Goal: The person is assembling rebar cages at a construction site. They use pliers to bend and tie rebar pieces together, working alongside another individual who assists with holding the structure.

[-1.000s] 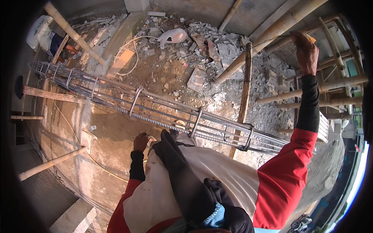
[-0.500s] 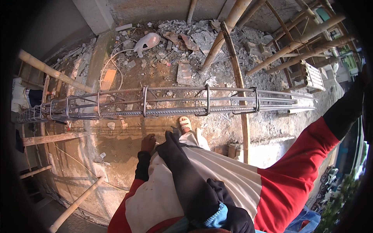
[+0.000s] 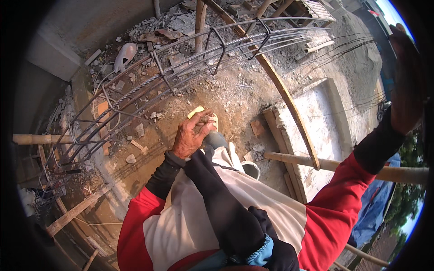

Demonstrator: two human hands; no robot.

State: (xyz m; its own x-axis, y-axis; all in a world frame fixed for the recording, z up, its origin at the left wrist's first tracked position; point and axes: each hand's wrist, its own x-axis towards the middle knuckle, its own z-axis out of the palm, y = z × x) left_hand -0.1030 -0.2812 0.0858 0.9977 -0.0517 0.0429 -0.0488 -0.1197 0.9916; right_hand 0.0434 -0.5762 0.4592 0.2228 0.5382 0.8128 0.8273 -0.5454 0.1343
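My left hand [image 3: 192,135] is raised in front of my chest, above my sandalled foot [image 3: 211,121]. Its fingers are bent with the tips pinched against the thumb, and nothing shows between them. My right hand [image 3: 405,83] is lifted high at the right rim, in a black sleeve under a red one. It is dark there, and what it grips, if anything, is hidden. A long rebar cage [image 3: 181,74] lies on the rubble below, curving from lower left to upper right. Neither hand touches it.
A slanted wooden pole [image 3: 285,97] crosses over a raised concrete block [image 3: 316,122]. Another pole [image 3: 294,159] runs horizontally under my right arm. Broken bricks and debris [image 3: 162,34] lie by the grey wall. Timber props [image 3: 74,212] stand at lower left.
The view has swung, so the cage now curves up to the right. My left hand rose from my hip to in front of my chest. My right arm stays raised.
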